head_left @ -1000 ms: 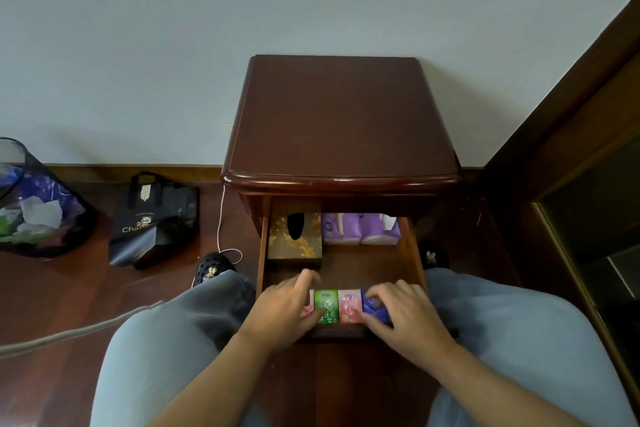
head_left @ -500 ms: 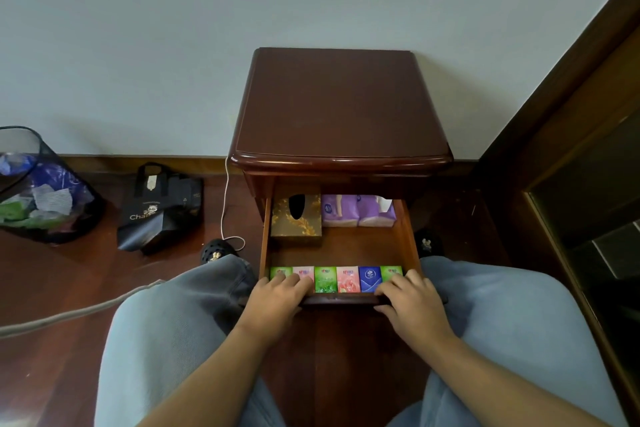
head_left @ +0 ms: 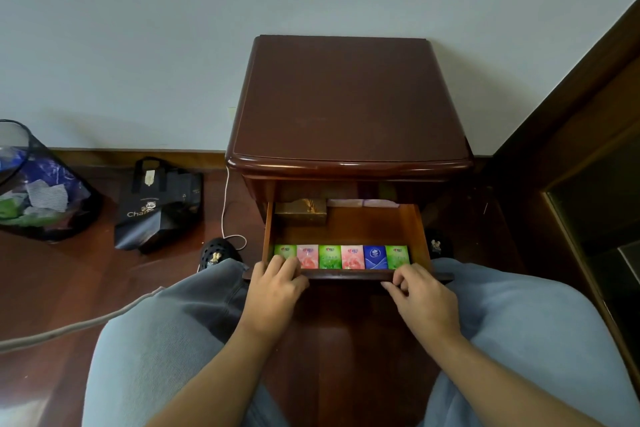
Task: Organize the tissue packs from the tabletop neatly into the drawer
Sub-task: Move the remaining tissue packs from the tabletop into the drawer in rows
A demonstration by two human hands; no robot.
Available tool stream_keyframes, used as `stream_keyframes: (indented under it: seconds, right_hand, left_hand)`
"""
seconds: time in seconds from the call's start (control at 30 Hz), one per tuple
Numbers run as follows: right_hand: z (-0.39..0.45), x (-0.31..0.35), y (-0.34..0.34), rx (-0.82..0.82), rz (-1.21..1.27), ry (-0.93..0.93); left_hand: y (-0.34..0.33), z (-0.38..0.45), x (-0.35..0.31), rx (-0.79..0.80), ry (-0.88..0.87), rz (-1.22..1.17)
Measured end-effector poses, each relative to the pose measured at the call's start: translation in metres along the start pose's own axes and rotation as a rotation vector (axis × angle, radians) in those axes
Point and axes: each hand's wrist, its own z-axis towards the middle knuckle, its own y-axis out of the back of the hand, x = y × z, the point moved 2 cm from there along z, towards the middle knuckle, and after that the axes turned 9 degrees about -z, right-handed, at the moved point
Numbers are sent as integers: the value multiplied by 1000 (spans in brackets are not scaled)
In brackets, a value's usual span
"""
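Tissue packs point(head_left: 341, 257) rowed in drawer point(head_left: 420, 236), just beyond left hand point(head_left: 277, 282), right hand point(head_left: 420, 295)

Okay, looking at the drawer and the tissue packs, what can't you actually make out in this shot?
Head view:
- Purple packs at the drawer back: mostly hidden under the tabletop.
- Leftmost green pack: lower part covered by the left hand.
- Print on the packs: too small to read.
- Right hand fingertips: grip under the drawer front unclear.

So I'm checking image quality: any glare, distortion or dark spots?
Head view: wide-angle bending curves the baseboard; soft glare on the nightstand front edge; the drawer back sits in shadow; tissue packs are sharp and evenly lit.
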Motion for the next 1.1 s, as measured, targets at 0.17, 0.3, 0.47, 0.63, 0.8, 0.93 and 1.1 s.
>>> stream_keyframes:
  seconds: [0.17, 0.3, 0.47, 0.63, 0.8, 0.93, 1.1]
  right_hand:
    - [14, 0, -6, -60, 72, -35]
    - [18, 2, -15, -103, 70, -3]
    - [29, 9, -23, -68, 40, 20]
    - [49, 10, -28, -28, 68, 24]
    - [65, 10, -33, 22, 68, 14]
    - [73, 12, -39, 81, 70, 24]
    - [82, 14, -41, 87, 75, 12]
  left_hand:
    - [-8, 11, 10, -79, 26, -8]
    - [-15, 18, 15, -77, 91, -29]
    - [-29, 26, 26, 10, 241, -195]
    - [-37, 42, 39, 37, 252, -283]
    - [-44, 57, 45, 56, 254, -298]
    - [-50, 66, 50, 52, 271, -295]
    - [-55, 74, 53, 66, 283, -268]
